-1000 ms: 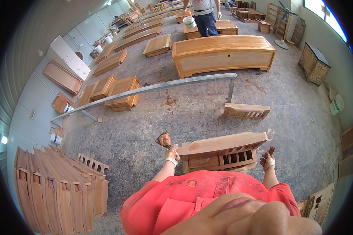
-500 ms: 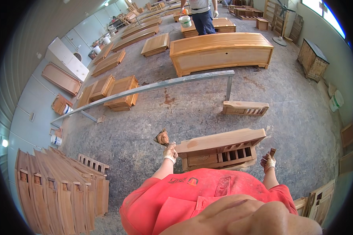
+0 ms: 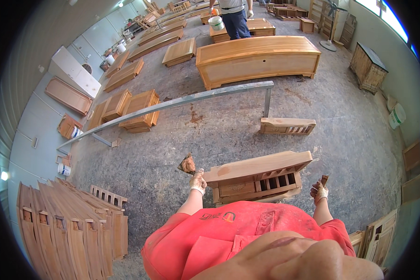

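My left hand [image 3: 198, 181], in a pale stained glove, is closed on a dark flat putty board bearing a lump of brown putty [image 3: 187, 164]. This hand is beside the left end of a wooden furniture panel [image 3: 259, 167], perhaps touching it; I cannot tell. Slatted openings and a carved patch show on the panel, which stands in front of my body. To its right, apart from it, my right hand [image 3: 318, 192] is closed around a small brown scraper [image 3: 324, 179] pointing up. The fingers of both hands are partly hidden.
A smaller slatted panel [image 3: 288, 126] stands ahead by a metal rail frame [image 3: 196, 98]. Many upright panels [image 3: 70, 228] lean together at left. A long wooden cabinet [image 3: 259, 60] lies farther off. Behind it a person [image 3: 235, 21] carries a white bucket [image 3: 215, 22].
The whole view has shifted slightly, so the surroundings sit a little farther left. Both hands keep their hold, and their places by the panel look nearly the same.
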Motion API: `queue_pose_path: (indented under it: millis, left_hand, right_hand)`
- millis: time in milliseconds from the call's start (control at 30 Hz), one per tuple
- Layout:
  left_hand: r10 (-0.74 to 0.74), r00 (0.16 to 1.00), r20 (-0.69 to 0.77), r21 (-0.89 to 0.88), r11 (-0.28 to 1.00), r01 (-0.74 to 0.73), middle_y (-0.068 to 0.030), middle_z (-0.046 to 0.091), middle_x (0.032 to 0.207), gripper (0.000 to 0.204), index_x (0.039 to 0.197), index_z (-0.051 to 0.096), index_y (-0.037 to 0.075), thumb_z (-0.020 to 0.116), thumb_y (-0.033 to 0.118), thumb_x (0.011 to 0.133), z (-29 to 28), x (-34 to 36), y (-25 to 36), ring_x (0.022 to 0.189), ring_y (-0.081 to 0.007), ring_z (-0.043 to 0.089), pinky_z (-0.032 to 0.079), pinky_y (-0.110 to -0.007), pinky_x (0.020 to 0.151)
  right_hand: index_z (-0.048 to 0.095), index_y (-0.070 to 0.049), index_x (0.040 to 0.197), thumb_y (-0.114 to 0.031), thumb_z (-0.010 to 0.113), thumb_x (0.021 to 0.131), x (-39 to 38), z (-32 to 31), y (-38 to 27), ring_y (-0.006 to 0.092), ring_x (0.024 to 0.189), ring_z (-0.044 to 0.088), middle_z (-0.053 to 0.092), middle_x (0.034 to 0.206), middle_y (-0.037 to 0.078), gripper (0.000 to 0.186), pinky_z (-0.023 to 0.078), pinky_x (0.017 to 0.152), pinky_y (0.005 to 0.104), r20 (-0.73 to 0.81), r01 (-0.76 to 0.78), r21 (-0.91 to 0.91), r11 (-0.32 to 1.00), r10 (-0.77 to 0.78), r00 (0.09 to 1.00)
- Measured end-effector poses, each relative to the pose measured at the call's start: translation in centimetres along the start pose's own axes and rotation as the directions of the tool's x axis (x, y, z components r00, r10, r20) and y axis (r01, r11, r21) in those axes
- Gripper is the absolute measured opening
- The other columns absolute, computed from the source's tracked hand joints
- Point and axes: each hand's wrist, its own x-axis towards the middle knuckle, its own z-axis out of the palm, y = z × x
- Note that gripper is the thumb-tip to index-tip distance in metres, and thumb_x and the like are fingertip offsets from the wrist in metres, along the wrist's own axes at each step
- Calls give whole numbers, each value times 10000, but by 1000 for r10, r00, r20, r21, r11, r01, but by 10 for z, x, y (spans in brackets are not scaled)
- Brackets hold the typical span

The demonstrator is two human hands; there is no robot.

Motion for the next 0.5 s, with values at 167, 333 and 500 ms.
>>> queue_pose_path:
  millis: [167,333,500]
  left_hand:
    - [24,1000,-15,9,1000,-24,20,665,825,234,960,691,110,613,94,739,-6,1,-3,299,-150,343,194,-267,266]
    - [88,990,-106,80,994,-79,16,630,745,206,948,683,125,623,123,751,-19,10,-15,292,-143,333,188,-266,267]
    - [86,987,-136,93,993,-74,12,595,665,179,937,675,140,633,153,763,-41,25,-24,286,-136,323,183,-264,268]
  right_hand:
    - [579,-150,962,-277,618,830,4,3,-1,152,499,496,579,731,40,188,363,413,251,27,-8,-4,1000,8,1000]
    - [581,-161,936,-262,626,827,6,3,-4,146,480,497,578,708,39,155,349,390,243,16,-3,-1,1000,3,1000]
    - [591,-151,892,-286,638,828,18,-2,-6,181,514,562,602,681,46,158,421,413,298,1,-4,-43,999,4,1000]
